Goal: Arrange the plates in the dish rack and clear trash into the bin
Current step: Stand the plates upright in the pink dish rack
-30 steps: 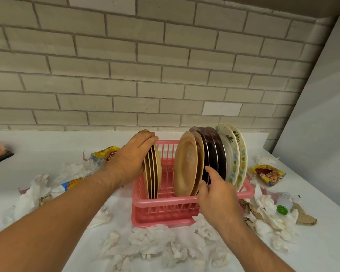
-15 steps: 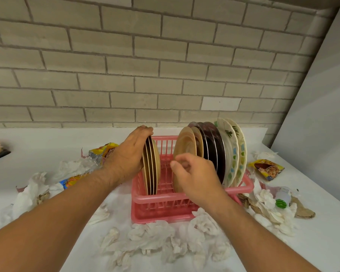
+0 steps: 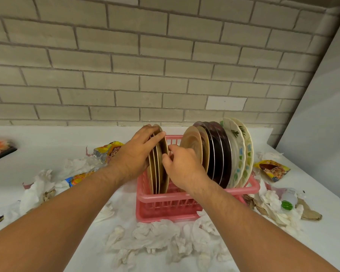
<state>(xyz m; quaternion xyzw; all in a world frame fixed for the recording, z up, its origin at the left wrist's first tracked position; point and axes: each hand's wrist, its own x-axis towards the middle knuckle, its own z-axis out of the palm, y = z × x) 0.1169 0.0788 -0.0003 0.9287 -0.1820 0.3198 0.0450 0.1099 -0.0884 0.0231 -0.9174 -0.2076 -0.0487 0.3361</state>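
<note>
Head view: tan plates (image 3: 159, 167) at rack's (image 3: 185, 201) 9 o'clock are clasped by both hands (image 3: 133, 156) (image 3: 182, 165) — best separated upright, slot by slot.

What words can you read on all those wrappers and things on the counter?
None can be read.
Yellow wrapper behind the left hand: print too blurred.
Blue and orange wrapper: lettering too blurred.
Snack packet right of the dish rack: only a picture shows.
Green bottle cap: marks too small.
</note>
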